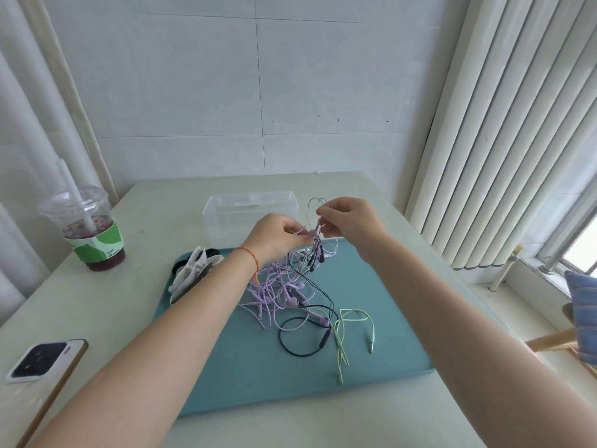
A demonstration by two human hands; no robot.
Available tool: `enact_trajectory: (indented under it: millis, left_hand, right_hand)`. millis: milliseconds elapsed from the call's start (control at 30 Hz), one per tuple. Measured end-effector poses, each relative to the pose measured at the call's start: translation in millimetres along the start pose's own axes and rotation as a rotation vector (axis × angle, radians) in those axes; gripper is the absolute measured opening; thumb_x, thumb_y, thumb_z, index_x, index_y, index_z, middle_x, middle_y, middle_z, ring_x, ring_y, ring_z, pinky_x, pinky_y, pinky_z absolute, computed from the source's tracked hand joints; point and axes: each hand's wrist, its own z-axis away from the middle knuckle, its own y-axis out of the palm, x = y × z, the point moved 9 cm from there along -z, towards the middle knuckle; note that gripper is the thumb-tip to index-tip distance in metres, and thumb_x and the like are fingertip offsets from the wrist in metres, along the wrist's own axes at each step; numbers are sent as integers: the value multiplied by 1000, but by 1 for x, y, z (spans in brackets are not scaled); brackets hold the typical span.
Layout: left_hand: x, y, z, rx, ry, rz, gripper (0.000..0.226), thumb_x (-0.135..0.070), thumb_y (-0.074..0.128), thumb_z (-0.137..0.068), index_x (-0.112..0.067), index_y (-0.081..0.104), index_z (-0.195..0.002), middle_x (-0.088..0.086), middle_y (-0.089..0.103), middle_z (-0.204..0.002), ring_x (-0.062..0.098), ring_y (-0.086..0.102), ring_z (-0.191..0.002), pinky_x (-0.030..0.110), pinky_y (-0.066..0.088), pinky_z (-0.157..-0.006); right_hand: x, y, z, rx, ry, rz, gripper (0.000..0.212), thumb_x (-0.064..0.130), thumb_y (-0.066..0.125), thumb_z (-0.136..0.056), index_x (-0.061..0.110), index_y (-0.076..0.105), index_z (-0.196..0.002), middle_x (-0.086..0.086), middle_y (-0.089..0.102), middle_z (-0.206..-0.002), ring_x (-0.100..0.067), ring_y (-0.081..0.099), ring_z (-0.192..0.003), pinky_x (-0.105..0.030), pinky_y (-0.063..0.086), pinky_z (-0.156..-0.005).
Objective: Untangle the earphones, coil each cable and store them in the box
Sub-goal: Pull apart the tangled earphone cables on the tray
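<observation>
we pinch the tangle with both hands, left and right; nothing coiled, box near the desk's far edge holds none

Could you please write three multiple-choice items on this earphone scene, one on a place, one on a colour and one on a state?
1. Where does the clear plastic box stand?
A. on the table beyond the teal mat
B. on the phone
C. on the window sill

2. What colour is the cable with the free plug lying at the right of the pile?
A. red
B. pale green
C. orange

3. What are the hands doing?
A. resting flat on the mat
B. both pinching cables raised above the pile
C. holding the drink cup

Answers:
1 A, the box sits past the far edge of the teal mat.
2 B, the pale green cable ends in a plug.
3 B, the left hand and right hand pinch strands of the tangled earphones.
</observation>
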Motion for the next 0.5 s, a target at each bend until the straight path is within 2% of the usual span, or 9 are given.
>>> enact_trajectory:
  millis: [100, 200, 300, 367, 400, 500]
  left_hand:
    - [6, 4, 1, 67, -43, -105, 7, -22, 80, -77, -21, 75, -79, -3, 70, -77, 12, 58, -74, 23, 43, -66]
    - [14, 3, 0, 68, -96, -142, 8, -23, 82, -74, -21, 74, -77, 0, 69, -77, 14, 57, -74, 24, 43, -65]
    - [11, 2, 3, 49, -110, 59, 17, -24, 79, -77, -18, 74, -93, -5, 60, -70, 9, 50, -59, 20, 38, -51]
    - [3, 10, 4, 110, -92, 198, 18, -22, 76, -81, -22, 73, -99, -7, 47, -59, 9, 33, -44, 19, 26, -43]
    - [-1, 14, 6, 142, -76, 208, 17, -22, 76, -82, -23, 73, -98, -8, 43, -56, 8, 30, -42, 19, 24, -42]
    - [-6, 21, 7, 156, -69, 182, 14, -27, 74, -85, -19, 73, -97, -10, 46, -53, 3, 34, -38, 17, 25, -39]
  right_hand:
    - [7, -11, 1, -62, -22, -133, 8, 4, 59, -92, 2, 64, -86, -11, 65, -68, -27, 66, -63, -26, 57, -57]
    - [11, -8, 4, 2, -9, -217, 8, 4, 59, -92, 3, 64, -86, -8, 66, -62, -20, 67, -56, -28, 56, -57]
    - [13, -5, 7, 44, 9, -232, 8, 6, 57, -94, 4, 63, -88, -7, 65, -60, -16, 61, -50, -26, 51, -52]
    - [14, -3, 9, 67, 25, -254, 9, 6, 56, -95, 3, 61, -89, -9, 65, -62, -17, 61, -50, -24, 50, -49]
    - [14, -1, 11, 86, 29, -278, 10, 6, 54, -96, 3, 61, -89, -11, 65, -63, -18, 61, -50, -24, 50, -48]
    - [19, 2, 13, 102, 14, -360, 12, 5, 52, -97, 2, 59, -87, -12, 65, -64, -19, 62, -52, -25, 53, -51]
